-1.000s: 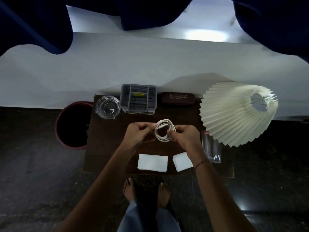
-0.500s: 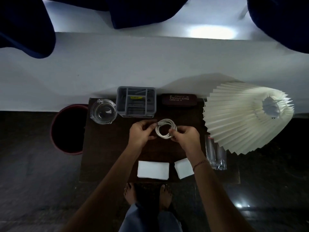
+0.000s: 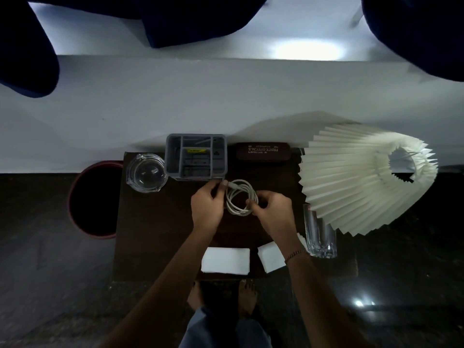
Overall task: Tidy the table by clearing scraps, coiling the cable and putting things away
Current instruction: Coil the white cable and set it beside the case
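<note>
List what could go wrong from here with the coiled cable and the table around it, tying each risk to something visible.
1. The cable is gripped only by the left hand and right hand, no tie visible; releasing either may let the loops spring apart.
2. The tall glass stands close beside the right forearm; an outward swing could topple it.
3. The white paper pieces lie at the near edge of the table, under the arms, and might be swept off.

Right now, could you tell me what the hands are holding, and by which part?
The coiled cable: left hand pinches its left side, right hand its right side.
</note>
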